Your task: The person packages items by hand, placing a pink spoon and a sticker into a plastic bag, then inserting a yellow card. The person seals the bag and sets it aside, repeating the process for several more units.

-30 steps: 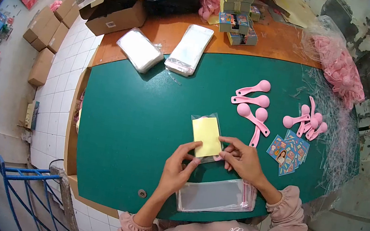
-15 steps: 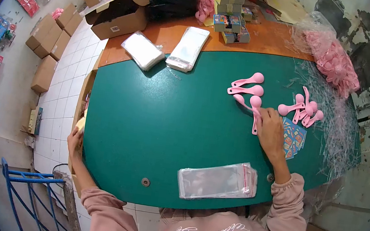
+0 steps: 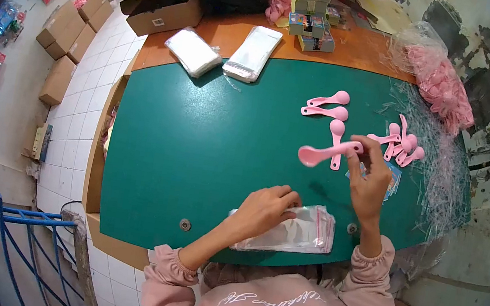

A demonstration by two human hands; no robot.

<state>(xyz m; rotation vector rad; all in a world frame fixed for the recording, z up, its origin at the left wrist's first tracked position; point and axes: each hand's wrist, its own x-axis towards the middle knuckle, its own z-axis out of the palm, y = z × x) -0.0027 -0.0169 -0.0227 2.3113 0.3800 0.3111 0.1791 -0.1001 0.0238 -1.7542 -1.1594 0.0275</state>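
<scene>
Head view looks down on a pink spoon [image 3: 325, 153] held above the green table [image 3: 198, 128], its bowl pointing to the person's left and its handle pinched between the thumb and fingertips of the right hand [image 3: 369, 184]. That hand is closed on the handle's end, and the spoon is lifted clear of the tabletop (its shadow falls on the green surface below). Partly covered by the same hand lies a small pile of printed cards [image 3: 393, 177].

The left hand [image 3: 265, 209] rests with bent fingers on a stack of clear bags [image 3: 310, 232] at the near edge of the table; I cannot tell whether it grips one or only presses on the top.

Just beyond the held spoon lie three loose spoons [image 3: 326, 112], and to their right a small heap of more spoons [image 3: 401, 144]. Farther right, a big plastic sack of pink spoons [image 3: 444, 81] sits at the table's edge. On the far orange board lie two packs of clear sleeves [image 3: 252, 54], near bundled card stacks [image 3: 313, 6] and an open cardboard box [image 3: 162, 8].
</scene>
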